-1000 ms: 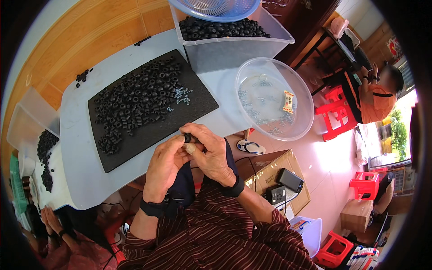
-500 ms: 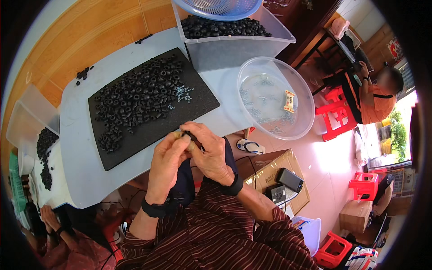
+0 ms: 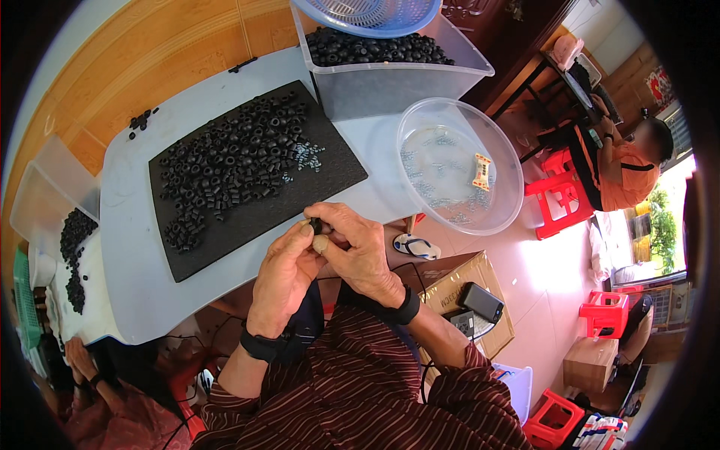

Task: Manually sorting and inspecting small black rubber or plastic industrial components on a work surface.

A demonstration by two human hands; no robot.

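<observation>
A small round black part (image 3: 316, 224) is pinched between the fingertips of both hands, just off the table's near edge. My left hand (image 3: 283, 271) is closed on it from the left, and my right hand (image 3: 351, 241) from the right. The fingers cover most of the part, so its full shape is hidden. Beyond them lies a dark mat (image 3: 330, 174) on the table, with a heap of small black hollow parts (image 3: 240, 154). A little pile of tiny silvery pieces (image 3: 308, 155) sits at the heap's right side.
A clear round tub (image 3: 517, 176) with tiny pieces and a wrapped packet stands right of the mat. Behind it, a large plastic bin (image 3: 397, 86) holds black parts under a blue basket (image 3: 367, 15). A cardboard box (image 3: 491, 274) stands on the floor. Another person (image 3: 628, 176) sits far right.
Both hands have shifted slightly, the right one a little to the right. The black part now shows more clearly between the fingertips.
</observation>
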